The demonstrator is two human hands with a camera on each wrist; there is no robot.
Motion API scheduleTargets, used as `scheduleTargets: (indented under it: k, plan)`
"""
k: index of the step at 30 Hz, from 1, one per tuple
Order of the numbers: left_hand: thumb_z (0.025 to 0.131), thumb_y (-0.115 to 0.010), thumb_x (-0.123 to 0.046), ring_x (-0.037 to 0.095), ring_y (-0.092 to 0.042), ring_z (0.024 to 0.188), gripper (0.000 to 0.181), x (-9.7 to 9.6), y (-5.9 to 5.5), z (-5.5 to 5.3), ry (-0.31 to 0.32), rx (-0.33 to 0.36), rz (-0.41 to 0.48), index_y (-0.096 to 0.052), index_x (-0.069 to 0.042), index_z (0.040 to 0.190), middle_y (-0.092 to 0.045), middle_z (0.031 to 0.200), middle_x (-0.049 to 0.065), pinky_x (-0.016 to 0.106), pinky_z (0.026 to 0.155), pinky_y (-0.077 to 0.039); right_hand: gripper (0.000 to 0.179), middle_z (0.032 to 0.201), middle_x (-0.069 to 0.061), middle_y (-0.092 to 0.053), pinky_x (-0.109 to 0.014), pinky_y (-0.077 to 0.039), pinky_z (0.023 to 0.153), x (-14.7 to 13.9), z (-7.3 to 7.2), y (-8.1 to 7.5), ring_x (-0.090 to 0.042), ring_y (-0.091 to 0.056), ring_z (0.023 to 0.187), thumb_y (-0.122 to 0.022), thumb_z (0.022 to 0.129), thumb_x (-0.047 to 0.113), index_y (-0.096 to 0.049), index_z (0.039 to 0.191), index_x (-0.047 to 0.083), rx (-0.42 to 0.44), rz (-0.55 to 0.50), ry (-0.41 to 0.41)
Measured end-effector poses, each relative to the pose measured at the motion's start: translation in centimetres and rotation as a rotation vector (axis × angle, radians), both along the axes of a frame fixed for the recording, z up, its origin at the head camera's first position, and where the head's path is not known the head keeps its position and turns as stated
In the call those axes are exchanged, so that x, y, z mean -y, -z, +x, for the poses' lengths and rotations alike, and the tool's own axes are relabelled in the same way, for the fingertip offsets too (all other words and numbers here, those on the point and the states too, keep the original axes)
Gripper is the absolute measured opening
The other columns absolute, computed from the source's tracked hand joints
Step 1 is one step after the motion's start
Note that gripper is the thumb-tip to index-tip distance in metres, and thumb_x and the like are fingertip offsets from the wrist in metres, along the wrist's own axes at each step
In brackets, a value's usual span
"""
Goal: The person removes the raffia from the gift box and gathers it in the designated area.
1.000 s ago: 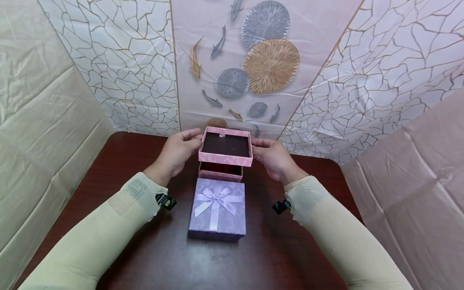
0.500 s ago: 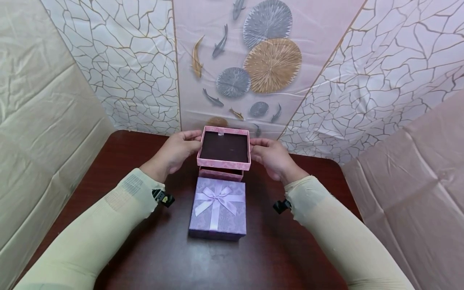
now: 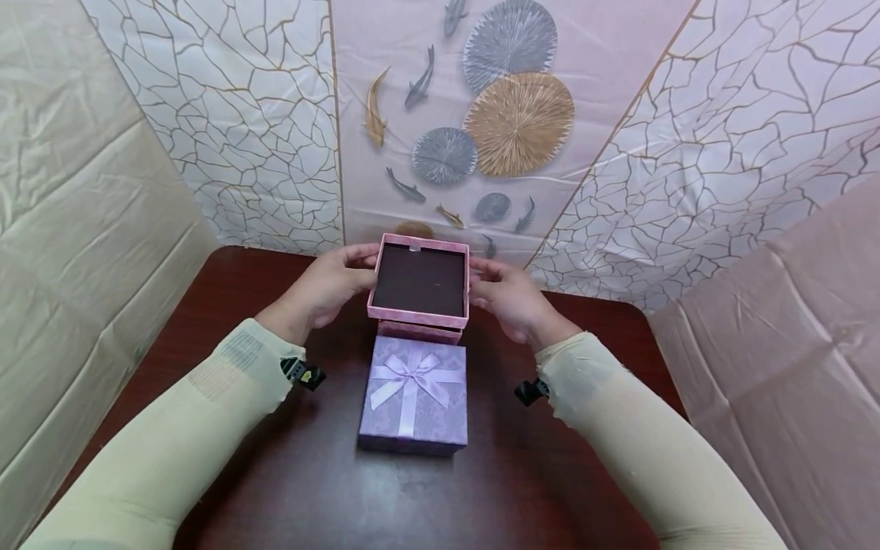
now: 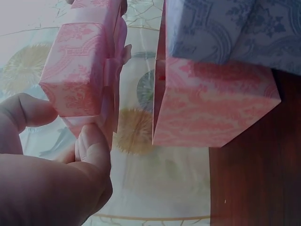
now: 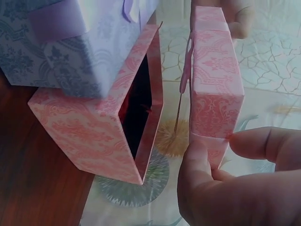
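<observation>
A pink patterned box lid [image 3: 421, 279] hangs in the air with its dark inside facing me. My left hand [image 3: 325, 294] pinches its left side between thumb and fingers. On the opposite side, my right hand [image 3: 514, 302] grips the lid in the same way. Just beneath and apart from it, the open pink box [image 3: 419, 331] stands on the table, mostly hidden. Both wrist views show a gap between the lid [image 5: 218, 75] and the box [image 5: 77, 136]. A ribbon runs around the lid [image 4: 77, 70]. Reddish contents show faintly inside the box in the right wrist view.
A purple box [image 3: 440, 416] with a lilac ribbon bow stands directly in front of the pink box. The dark brown table [image 3: 412, 508] carries both. A patterned cloth wall [image 3: 440, 206] rises close behind, and plain cloth walls flank the sides.
The lid has tilted further toward me and shifted slightly left and nearer, covering more of the pink box. Both hands have moved with it, keeping their grip. The purple box has stayed put.
</observation>
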State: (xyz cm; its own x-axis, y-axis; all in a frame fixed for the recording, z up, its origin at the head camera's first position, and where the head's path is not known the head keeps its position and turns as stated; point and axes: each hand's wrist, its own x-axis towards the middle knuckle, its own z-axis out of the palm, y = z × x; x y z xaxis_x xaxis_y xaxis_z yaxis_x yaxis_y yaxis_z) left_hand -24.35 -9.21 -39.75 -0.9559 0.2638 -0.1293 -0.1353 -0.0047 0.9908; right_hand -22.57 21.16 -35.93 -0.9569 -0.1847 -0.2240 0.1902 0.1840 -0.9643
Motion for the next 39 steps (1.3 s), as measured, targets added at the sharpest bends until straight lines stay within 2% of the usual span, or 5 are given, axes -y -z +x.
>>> scheduleTargets:
  k: [7,18,24,29,39]
  plan:
    - [0.103,-0.06,0.004,0.023,-0.061,0.123,0.066,1.6,-1.4,-0.1,0.035,0.017,0.011,-0.048,-0.003,0.168,-0.057,0.148,0.017,0.026,0.102,-0.058,0.066,0.148,-0.027,-0.057,-0.024,-0.062,0.092,0.9,0.1,-0.8,-0.027,-0.066,0.119,-0.055,0.103,-0.009,-0.049,0.168,0.003,0.001,0.008,-0.017]
    - [0.109,-0.058,-0.001,0.022,-0.063,0.124,0.059,3.9,-3.3,-0.1,0.008,0.041,-0.049,-0.048,-0.003,0.167,-0.056,0.146,0.016,0.04,0.113,-0.06,0.069,0.141,-0.023,-0.061,-0.04,-0.067,0.098,3.1,0.0,-1.3,-0.025,-0.071,0.111,-0.056,0.105,-0.009,-0.045,0.171,0.006,0.024,0.009,-0.081]
    - [0.111,-0.058,-0.007,0.025,-0.061,0.128,0.059,5.3,-3.2,0.0,-0.011,0.021,-0.134,-0.047,-0.005,0.169,-0.054,0.149,0.017,0.038,0.109,-0.062,0.069,0.133,-0.018,-0.061,-0.053,-0.063,0.11,4.8,0.0,-1.8,-0.025,-0.07,0.111,-0.056,0.106,-0.009,-0.043,0.172,0.007,0.036,0.006,-0.11]
    - [0.112,-0.057,-0.008,0.025,-0.061,0.126,0.058,6.7,-2.9,-0.1,-0.037,0.018,-0.158,-0.047,-0.006,0.169,-0.055,0.149,0.017,0.029,0.097,-0.065,0.07,0.124,-0.013,-0.058,-0.057,-0.061,0.113,6.3,-0.2,-2.1,-0.023,-0.068,0.106,-0.057,0.104,-0.011,-0.044,0.171,0.006,0.034,-0.02,-0.11]
    - [0.116,-0.054,-0.014,0.021,-0.068,0.12,0.052,9.9,-2.7,-0.2,-0.055,0.02,-0.192,-0.05,-0.003,0.166,-0.058,0.156,0.018,0.027,0.094,-0.065,0.072,0.123,-0.016,-0.058,-0.061,-0.057,0.115,9.9,-0.6,-1.4,-0.027,-0.07,0.112,-0.056,0.102,-0.017,-0.042,0.171,0.002,0.05,-0.12,-0.131]
